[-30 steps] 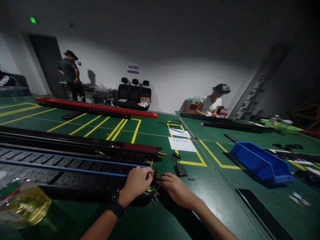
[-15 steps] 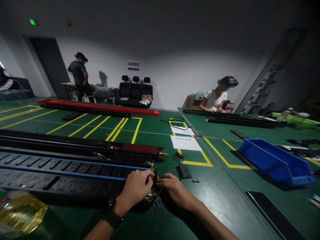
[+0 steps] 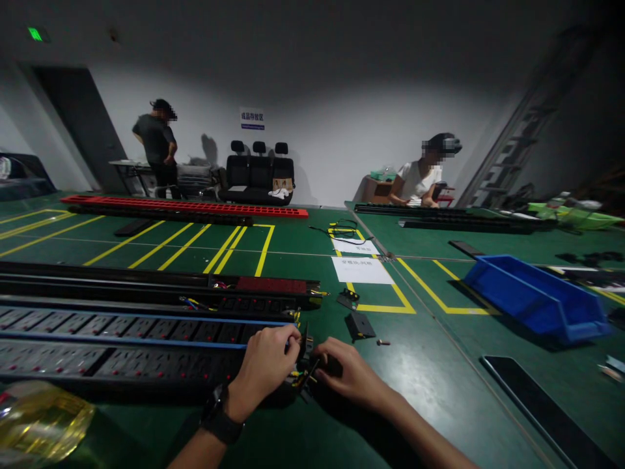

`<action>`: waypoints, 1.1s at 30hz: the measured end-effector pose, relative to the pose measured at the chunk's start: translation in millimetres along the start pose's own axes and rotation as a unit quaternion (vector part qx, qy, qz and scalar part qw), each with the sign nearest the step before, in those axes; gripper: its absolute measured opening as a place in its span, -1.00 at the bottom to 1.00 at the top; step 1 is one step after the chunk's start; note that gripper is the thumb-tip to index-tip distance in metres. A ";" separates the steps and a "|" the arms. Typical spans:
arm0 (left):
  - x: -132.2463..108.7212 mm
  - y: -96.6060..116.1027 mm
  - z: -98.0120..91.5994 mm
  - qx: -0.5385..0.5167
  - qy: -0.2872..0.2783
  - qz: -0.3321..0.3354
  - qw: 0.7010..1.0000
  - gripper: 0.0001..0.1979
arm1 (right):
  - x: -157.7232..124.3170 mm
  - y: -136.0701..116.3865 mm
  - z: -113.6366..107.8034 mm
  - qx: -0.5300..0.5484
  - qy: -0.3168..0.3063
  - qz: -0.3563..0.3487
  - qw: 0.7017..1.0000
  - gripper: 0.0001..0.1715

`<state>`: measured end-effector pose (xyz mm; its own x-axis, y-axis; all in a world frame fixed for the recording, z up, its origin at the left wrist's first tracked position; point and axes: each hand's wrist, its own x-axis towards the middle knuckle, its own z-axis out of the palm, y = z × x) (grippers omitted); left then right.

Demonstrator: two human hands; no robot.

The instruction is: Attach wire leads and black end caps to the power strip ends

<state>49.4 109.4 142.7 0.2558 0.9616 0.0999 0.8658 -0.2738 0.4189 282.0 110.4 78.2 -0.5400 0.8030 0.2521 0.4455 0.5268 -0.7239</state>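
Two long power strips lie side by side at the left: the front power strip (image 3: 146,363) and one with blue edges (image 3: 161,330). At their right ends, my left hand (image 3: 268,361) is closed around a small upright black end plate (image 3: 306,337). Fingers of my right hand (image 3: 349,371) pinch a second black plate (image 3: 313,371), tilted beside the front strip's end. Yellow-green wires (image 3: 295,374) show between the hands; the fingertips partly hide the rest. Just beyond my right hand lie a black end cap (image 3: 360,325), a small black bracket (image 3: 348,299) and a short screw (image 3: 383,342).
A blue bin (image 3: 537,299) and a phone (image 3: 541,410) lie to the right. At the lower left is a bottle of yellow liquid (image 3: 46,420). White paper sheets (image 3: 362,270) and a red rail (image 3: 185,206) lie farther back. Two people (image 3: 156,146) are beyond the table.
My right hand has shifted down from the upright plate to the tilted black plate and pinches it. My left hand stays at the upright plate. The view has tilted slightly.
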 end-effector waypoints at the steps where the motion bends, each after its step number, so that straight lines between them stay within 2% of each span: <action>1: -0.6 -0.1 -0.4 0.001 0.005 0.005 1.000 -0.76 | 0.7 0.5 2.1 -0.008 0.001 0.000 1.000 -0.83; 4: -3.4 -1.4 -1.5 -0.011 0.027 0.036 0.999 -0.78 | 1.8 4.1 7.1 -0.017 0.007 -0.002 1.000 -0.88; 8: -7.8 -3.0 -1.8 -0.076 0.094 0.099 0.988 -0.77 | 1.3 10.1 11.0 -0.015 0.002 -0.013 1.000 -0.92; 10: -9.4 -2.8 -2.6 -0.093 0.104 0.126 0.982 -0.78 | 1.4 12.5 12.3 -0.016 0.006 -0.014 1.000 -0.93; 12: -10.5 -1.6 -4.8 -0.077 0.082 0.134 0.985 -0.79 | 1.7 14.1 13.3 -0.022 0.011 -0.017 1.000 -0.94; 18: -13.2 6.0 -15.6 0.021 -0.031 0.124 0.992 -0.80 | 2.5 15.6 14.9 -0.039 0.015 -0.018 0.999 -0.97; 23: -15.5 10.4 -17.4 0.065 -0.084 0.107 0.989 -0.77 | 1.8 16.4 16.0 -0.032 0.020 -0.030 0.999 -0.96; 27: -14.9 8.7 -14.6 0.049 -0.106 0.102 0.988 -0.75 | 0.6 15.6 15.6 -0.028 0.022 -0.031 0.999 -0.92; 33: -13.0 5.7 -12.4 0.013 -0.107 0.099 0.989 -0.72 | 1.7 10.9 14.3 -0.046 0.007 -0.021 0.999 -0.92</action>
<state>45.6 95.6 155.1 0.5049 0.8630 -0.0174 0.7996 -0.4600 0.3860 275.7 113.5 61.5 -0.5503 0.7827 0.2908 0.4865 0.5836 -0.6502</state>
